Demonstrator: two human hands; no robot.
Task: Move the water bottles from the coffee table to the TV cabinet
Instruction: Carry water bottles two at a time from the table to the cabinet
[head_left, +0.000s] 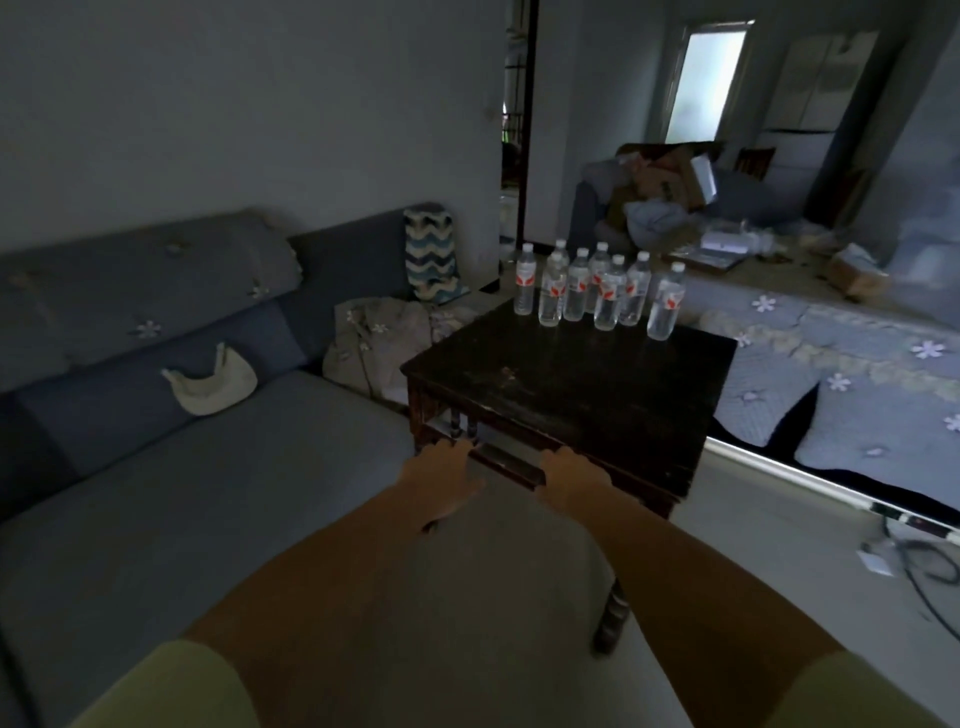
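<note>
Clear water bottles (597, 288) with red-white labels, dark brown coffee table (571, 384), grey-blue sofa (156, 415).

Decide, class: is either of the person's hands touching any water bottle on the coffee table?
Apart. The head view shows the left hand and right hand at the table's near edge, with bare tabletop between them and the water bottles.
</note>
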